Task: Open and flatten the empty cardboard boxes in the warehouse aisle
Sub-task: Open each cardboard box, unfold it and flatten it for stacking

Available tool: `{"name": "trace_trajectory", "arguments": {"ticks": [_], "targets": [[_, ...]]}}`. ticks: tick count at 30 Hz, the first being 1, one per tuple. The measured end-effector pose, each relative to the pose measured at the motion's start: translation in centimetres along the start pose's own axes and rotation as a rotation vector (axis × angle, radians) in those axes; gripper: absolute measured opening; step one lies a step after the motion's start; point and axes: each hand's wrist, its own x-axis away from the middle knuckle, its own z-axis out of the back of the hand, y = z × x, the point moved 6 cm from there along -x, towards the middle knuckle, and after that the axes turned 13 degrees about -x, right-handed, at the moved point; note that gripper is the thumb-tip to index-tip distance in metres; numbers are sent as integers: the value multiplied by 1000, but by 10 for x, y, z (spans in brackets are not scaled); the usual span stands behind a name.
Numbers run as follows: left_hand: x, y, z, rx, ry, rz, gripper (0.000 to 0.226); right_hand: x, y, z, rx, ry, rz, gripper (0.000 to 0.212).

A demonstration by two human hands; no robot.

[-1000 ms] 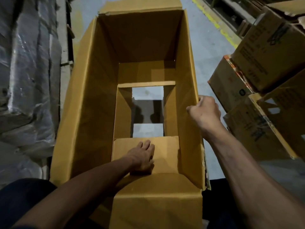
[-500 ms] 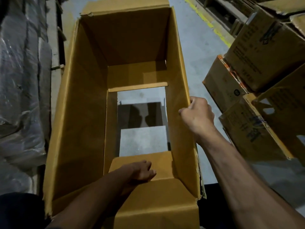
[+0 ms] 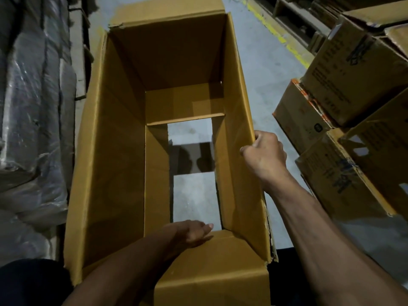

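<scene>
Gripping the top edge of the right wall, the right hand [image 3: 263, 152] had its fingers curled over a tall open cardboard box [image 3: 110, 155] that stood on the grey aisle floor [image 3: 260, 69]. Reaching down inside, the left hand [image 3: 187, 234] lay with fingers extended on the near bottom flap [image 3: 223, 244]. Floor showed through the opened bottom. Printed cartons [image 3: 353, 80] were stacked at the right; plastic-wrapped bundles [image 3: 33, 118] stood left.
</scene>
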Motion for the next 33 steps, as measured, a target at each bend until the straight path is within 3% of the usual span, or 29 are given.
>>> {"name": "trace_trajectory", "arguments": {"ticks": [5,9,12,15,17,19,21,23,25,33], "targets": [[49,14,55,-58,422,-29,56,1,0,-2,3,22,-1,5],[123,19,109,-401,955,-11,45,5,1,-4,9,48,-1,8],[169,-5,134,-536,1168,140,52,11,2,-4,21,52,-6,8],[207,-46,146,-432,1391,277,67,17,3,-2,41,50,-9,5],[217,-76,148,-224,1397,334,85,21,3,-1,53,48,-10,3],[213,-100,146,44,1301,366,92,25,4,0,46,56,-15,9],[209,-118,144,219,1237,403,72,29,5,1,31,62,-15,9],[205,-128,144,246,1204,439,44,30,6,2,29,73,-8,7],[203,-131,142,245,1209,411,29,31,7,3,39,83,-1,10],[200,-136,156,304,1259,360,21,27,14,8,63,116,-18,14]]}}
